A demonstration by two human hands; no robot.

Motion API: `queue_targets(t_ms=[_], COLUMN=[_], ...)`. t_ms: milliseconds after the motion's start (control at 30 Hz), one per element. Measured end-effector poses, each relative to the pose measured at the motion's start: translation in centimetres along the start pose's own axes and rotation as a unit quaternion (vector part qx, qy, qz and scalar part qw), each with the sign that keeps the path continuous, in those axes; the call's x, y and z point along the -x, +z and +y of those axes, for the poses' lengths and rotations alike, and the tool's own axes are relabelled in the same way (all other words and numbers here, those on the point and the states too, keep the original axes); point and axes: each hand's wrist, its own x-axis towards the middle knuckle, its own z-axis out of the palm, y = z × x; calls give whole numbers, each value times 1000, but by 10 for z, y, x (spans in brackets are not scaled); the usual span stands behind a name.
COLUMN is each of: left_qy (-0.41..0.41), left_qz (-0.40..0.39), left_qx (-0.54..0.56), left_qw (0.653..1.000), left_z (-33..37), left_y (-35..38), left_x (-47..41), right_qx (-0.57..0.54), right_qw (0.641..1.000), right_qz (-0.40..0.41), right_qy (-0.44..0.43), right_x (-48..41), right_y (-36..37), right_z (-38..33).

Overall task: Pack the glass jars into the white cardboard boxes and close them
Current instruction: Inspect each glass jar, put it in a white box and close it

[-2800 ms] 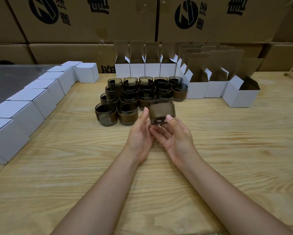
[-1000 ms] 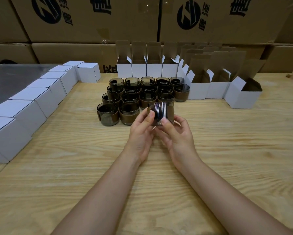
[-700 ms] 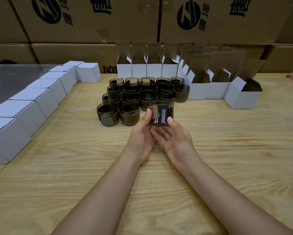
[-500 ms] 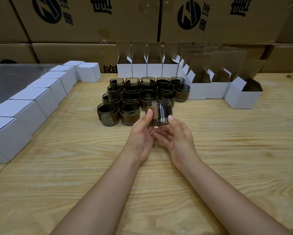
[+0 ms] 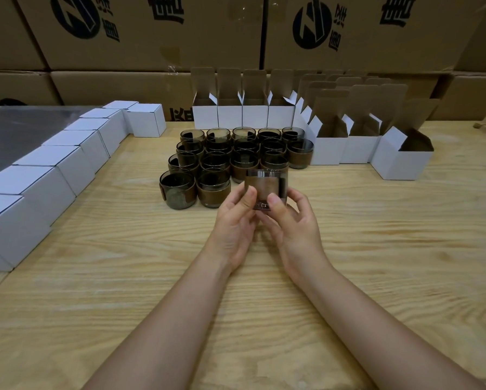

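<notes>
Glass jar (image 5: 267, 185) is held upright between both sets of fingertips, with the other jars (image 5: 208, 164) just beyond them. Both forearms reach forward with palms turned inward. The left hand (image 5: 233, 229) and right hand (image 5: 298, 232) grip it, thumbs pressed on its near face.

Centre: glass jar (image 5: 265, 187), brown band round it, held upright over wooden surface (image 5: 376, 249), pinched between fingers (image 5: 248, 194) of left hand (image 5: 233, 226) and right hand (image 5: 295, 229), thumbs on near side. Just beyond fingers: cluster of matching jars (image 5: 225, 161). Far left of fingers: row of closed white boxes (image 5: 67, 161). Beyond and right of fingers: open white boxes (image 5: 402, 161), flaps up. Behind all: stacked brown cartons (image 5: 151, 38).
</notes>
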Motion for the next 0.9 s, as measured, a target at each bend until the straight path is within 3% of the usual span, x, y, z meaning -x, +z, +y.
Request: queue_targets(t_ms=[167,433,700,900], left_qy=[-20,-34,-14,6], left_qz=[-11,-16,42,32], left_qx=[28,9,-24,-22], left_qw=[999,999,999,999], left_z=[-2,-1,-1,0], left_y=[-2,-3,1,7], left_x=[-2,-3,-1,1], right_qx=[-71,-82,76,164], right_qw=[996,993,997,984], right_qz=[-25,-30,17,2], right_qy=[54,83,22,-66], right_x=[3,3,-1,0], right_y=[3,4,0,-3], right_z=[-5,-2,4,6])
